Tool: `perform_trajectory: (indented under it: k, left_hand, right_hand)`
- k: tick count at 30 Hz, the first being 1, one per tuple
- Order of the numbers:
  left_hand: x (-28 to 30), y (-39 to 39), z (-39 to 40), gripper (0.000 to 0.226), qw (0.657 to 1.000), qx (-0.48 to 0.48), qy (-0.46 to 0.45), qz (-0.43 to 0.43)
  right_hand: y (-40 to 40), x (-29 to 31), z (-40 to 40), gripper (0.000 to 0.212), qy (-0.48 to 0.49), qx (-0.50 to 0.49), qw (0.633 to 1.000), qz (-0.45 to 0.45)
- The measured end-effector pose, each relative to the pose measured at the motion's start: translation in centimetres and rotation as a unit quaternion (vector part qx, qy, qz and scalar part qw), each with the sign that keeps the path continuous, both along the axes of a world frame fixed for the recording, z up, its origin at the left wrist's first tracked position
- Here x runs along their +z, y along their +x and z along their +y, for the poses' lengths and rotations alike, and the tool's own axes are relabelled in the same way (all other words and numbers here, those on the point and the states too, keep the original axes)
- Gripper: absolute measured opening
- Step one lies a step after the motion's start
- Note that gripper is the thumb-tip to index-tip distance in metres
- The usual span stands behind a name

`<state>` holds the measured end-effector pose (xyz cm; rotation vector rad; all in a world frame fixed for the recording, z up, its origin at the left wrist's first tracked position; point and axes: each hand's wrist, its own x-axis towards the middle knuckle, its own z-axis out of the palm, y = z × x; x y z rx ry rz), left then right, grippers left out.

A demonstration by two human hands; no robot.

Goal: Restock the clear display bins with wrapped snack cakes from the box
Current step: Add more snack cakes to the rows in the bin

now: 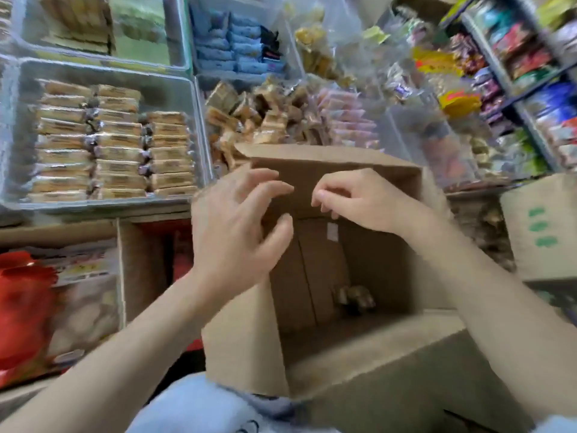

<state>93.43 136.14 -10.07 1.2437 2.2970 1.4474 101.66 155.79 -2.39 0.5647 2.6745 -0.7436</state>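
No brand or writing can be read anywhere; frame is motion-blurred. Only marks: a small pale sticker (332,231) on the inner back wall of the box (368,354), and three green blobs (541,227) printed on a second carton (543,232) at right edge.

Box sits centre-bottom, flaps open, tipped toward the camera, nearly empty. A few wrapped snack cakes (354,299) lie in a small clump on its floor, right of centre, too blurred to count.

Both forearms come in from the bottom corners & meet over the box's far rim. Left hand (237,226) is above the left wall, fingers spread & loosely curved, thumb out toward the middle, holding nothing. Right hand (359,203) is just beside it, knuckles up, fingers curled under toward the palm; nothing visible in its grip. The 2 hands are close but apart.

Clear bins fill the upper frame. Left bin (12,126) has neat rows of tan wrapped cakes (109,145). Bin behind the box (199,126) holds a loose heap of brown-wrapped cakes (259,117) w/ pink packs (346,117) alongside. Upper-centre bin has blue packs (231,42). Shelves (512,85) of mixed colourful snacks upper right. Red bag (22,307) lower left.
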Motion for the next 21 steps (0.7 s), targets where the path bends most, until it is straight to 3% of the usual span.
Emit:
perform_trajectory:
  k: [4, 7, 9, 15, 18, 21]
  left_hand:
    - [-1.2, 5.3, 3.4, 0.029, 0.973, -0.095, -0.145, 0.15]
    - [-3.1, 5.9, 4.0, 0.038, 0.933, -0.126, -0.256, 0.22]
    - [-3.2, 5.9, 4.3, 0.036, 0.942, -0.104, -0.244, 0.206]
    - [-3.1, 6.0, 4.3, 0.027, 0.958, -0.017, -0.215, 0.191]
    - [-3.2, 6.1, 4.7, 0.028, 0.96, 0.003, -0.21, 0.187]
    - [-3.4, 6.2, 5.2, 0.031, 0.961, 0.007, -0.21, 0.179]
  right_hand:
    - [4.8, -6.9, 3.4, 0.019, 0.017, -0.006, 0.996, -0.085]
    - [6.8, -13.6, 5.5, 0.028, 0.048, 0.043, 0.97, -0.236]
    - [8.3, -17.3, 6.6, 0.031, 0.074, 0.064, 0.931, -0.352]
    - [12.8, -24.0, 9.2, 0.038, 0.137, 0.155, 0.794, -0.571]
    - [13.0, -25.4, 9.3, 0.041, 0.109, 0.164, 0.776, -0.6]
    - [13.9, -27.0, 9.0, 0.041, 0.127, 0.19, 0.785, -0.577]
